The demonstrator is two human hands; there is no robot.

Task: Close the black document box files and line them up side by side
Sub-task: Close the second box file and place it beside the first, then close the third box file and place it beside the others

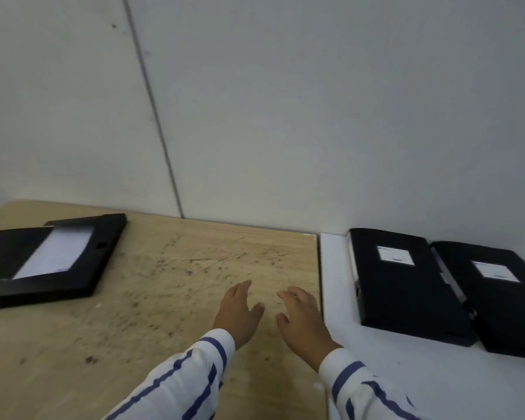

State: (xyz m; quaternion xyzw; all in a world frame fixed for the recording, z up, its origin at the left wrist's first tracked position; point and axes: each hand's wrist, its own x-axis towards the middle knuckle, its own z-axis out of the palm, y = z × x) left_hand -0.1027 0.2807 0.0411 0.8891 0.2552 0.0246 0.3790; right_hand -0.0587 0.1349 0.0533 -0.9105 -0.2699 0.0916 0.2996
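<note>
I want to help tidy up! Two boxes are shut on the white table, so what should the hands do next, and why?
Probably reach the left hand over to the open box file on the wooden table. Its lid looks open with white paper showing, while both hands are empty and the two closed box files already lie side by side.

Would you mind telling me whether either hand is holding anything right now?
Nothing is held: the left hand and right hand hover open over the table.

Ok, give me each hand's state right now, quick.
Left hand: open, empty, over the wooden table.
Right hand: open, empty, beside the left hand.
</note>
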